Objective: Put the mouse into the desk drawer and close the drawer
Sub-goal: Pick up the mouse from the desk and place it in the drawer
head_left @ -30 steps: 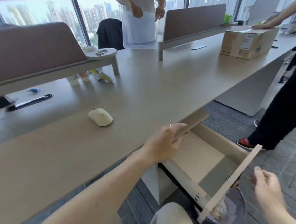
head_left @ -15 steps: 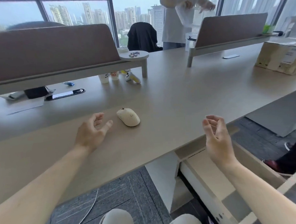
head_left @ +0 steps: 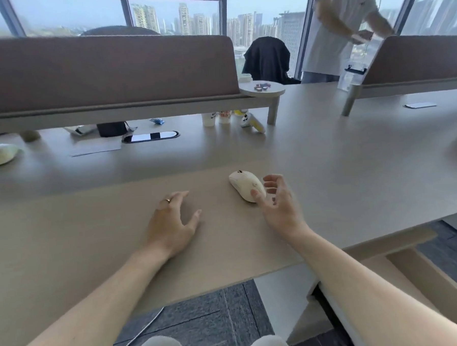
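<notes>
A cream-white mouse lies on the beige desk, near its middle. My right hand is at the mouse's right side with fingers spread; the thumb tip touches its near end and the other fingers curl beside it, without closing around it. My left hand rests flat on the desk to the mouse's left, a ring on one finger, holding nothing. The desk drawer stands pulled out under the desk edge at the lower right, partly hidden by my right forearm.
A brown divider screen with a small round shelf runs across the desk's back. Cups and small bottles stand beneath it. A person in a white shirt stands behind. A dark chair is by the window.
My right hand has moved from above the drawer to the mouse and now touches it. My left hand shifted left of the mouse and lies flat. The view turned left.
</notes>
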Motion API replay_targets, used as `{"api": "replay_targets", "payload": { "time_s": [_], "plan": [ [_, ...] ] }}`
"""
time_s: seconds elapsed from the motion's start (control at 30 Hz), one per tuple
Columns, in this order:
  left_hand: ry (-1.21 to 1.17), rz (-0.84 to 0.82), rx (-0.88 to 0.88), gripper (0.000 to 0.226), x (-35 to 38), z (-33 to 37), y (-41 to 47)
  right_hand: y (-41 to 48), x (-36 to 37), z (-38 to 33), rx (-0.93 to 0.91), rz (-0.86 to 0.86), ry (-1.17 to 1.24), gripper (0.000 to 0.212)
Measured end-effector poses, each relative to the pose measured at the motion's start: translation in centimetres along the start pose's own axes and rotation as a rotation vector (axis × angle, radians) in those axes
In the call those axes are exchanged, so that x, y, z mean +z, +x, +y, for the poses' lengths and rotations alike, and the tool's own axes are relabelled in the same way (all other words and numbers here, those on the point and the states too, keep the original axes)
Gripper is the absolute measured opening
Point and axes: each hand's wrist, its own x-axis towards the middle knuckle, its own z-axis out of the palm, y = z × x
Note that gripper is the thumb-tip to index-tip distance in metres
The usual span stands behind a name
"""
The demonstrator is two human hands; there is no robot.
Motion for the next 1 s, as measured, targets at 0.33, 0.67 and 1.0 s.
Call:
{"api": "replay_targets", "payload": {
  "time_s": [0.33,0.67,1.0],
  "plan": [
    [0.168,0.018,-0.021,0.065,1.4,-0.4,0.8,3.3,3.0,0.7,-0.103,-0.085,-0.372,0.072],
    [0.236,0.007,-0.023,0.068,1.6,-0.4,0.9,3.0,3.1,0.7,-0.135,-0.098,-0.340,0.063],
    [0.191,-0.040,0.024,0.068,0.4,0.3,0.0,-4.0,-7.3,0.3,-0.124,0.080,-0.270,0.065]
  ]
}}
